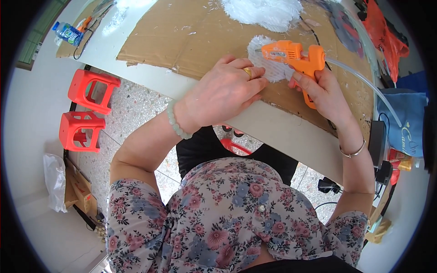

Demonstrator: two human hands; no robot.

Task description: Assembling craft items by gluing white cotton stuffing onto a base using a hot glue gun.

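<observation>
My right hand [323, 93] grips an orange hot glue gun [309, 59] by its handle. A long clear glue stick [364, 75] runs out of the gun's back and bends down to the right. The nozzle points left, over a small white ribbed, fluffy-looking piece [273, 68] on the cardboard. My left hand [232, 88] is closed at the left edge of this piece, wearing a gold ring. Its fingertips meet that edge, but their undersides are hidden.
Brown cardboard [168, 41] covers much of the white table [273, 123]. A larger white fluffy pile [264, 13] lies at the back. A bottle [68, 34] stands far left, near a second orange tool [85, 23]. Red stools [93, 91] stand on the floor; a blue bag [400, 118] hangs right.
</observation>
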